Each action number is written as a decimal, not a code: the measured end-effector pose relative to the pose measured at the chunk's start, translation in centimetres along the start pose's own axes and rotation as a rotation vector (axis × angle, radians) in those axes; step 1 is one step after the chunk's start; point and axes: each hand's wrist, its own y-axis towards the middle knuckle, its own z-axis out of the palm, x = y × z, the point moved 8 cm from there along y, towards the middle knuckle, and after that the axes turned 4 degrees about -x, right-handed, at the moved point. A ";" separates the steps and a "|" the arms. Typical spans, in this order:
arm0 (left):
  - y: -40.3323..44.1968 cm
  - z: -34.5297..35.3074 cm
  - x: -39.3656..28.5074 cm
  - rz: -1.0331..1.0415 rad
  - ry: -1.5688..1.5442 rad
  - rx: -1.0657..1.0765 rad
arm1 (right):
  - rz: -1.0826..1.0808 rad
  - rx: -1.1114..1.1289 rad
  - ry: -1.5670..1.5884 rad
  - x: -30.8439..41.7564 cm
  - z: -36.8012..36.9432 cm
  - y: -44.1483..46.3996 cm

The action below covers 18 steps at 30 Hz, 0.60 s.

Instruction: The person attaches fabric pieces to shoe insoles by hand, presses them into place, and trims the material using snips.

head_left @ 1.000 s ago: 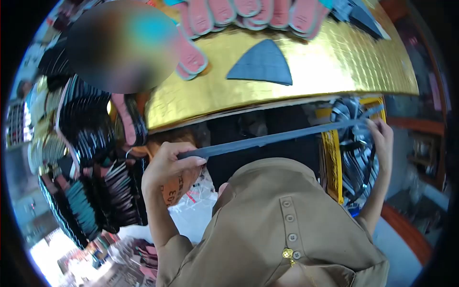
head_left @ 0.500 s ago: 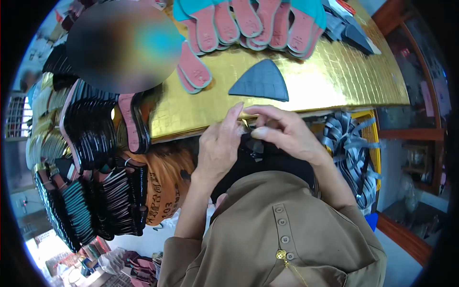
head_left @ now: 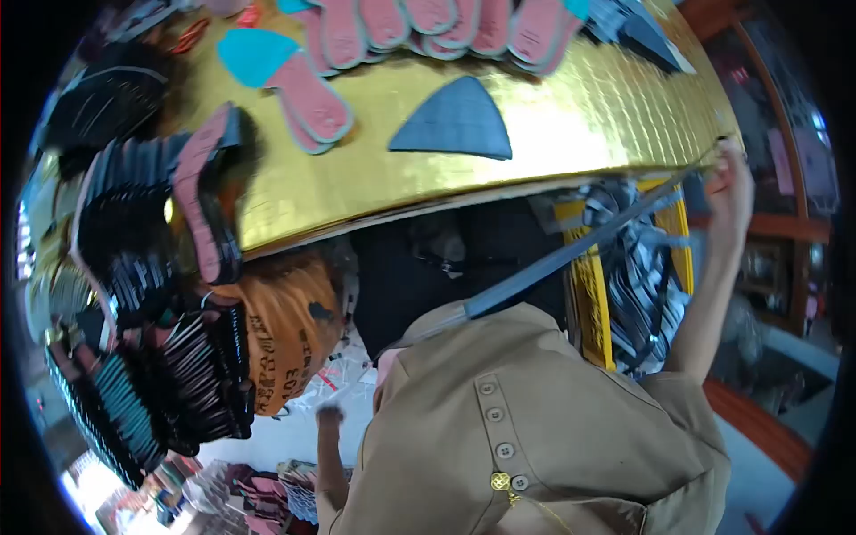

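My right hand [head_left: 729, 183] is raised at the table's right corner, its fingers closed on one end of a long grey-blue strip [head_left: 571, 252]. From there the strip slants down to the left, across the yellow crate, and its lower end is blurred near my shirt. Low on the left, away from the strip, is my left hand [head_left: 330, 415], small and smeared, so its fingers cannot be made out. A stack of dark blue curved pieces [head_left: 459, 123] lies on the gold table [head_left: 615, 134].
Pink insoles [head_left: 383, 20] line the table's back, with another pair [head_left: 312, 102] nearer the left. Stacks of black straps and soles [head_left: 134, 241] hang at the left beside an orange bag [head_left: 290, 330]. A yellow crate [head_left: 588, 308] of strips is under the table's right side.
My hands were together at the table edge half a second ago; now they are far apart. The right went up and right with the strip, the left went down and left.
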 end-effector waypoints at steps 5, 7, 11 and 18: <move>-12.3 -7.6 8.6 0.362 1.372 -0.175 | -0.324 -0.510 -0.434 8.4 -18.5 3.3; -12.5 -5.9 7.6 0.440 1.274 -0.294 | -0.250 -0.435 -0.685 5.5 -20.2 1.9; -11.3 -5.5 4.4 0.599 1.102 -0.531 | -0.218 0.022 -1.105 -1.5 -7.0 -7.1; -5.5 -4.8 2.2 0.467 0.691 0.167 | -0.071 1.107 -1.240 -18.2 10.2 -24.3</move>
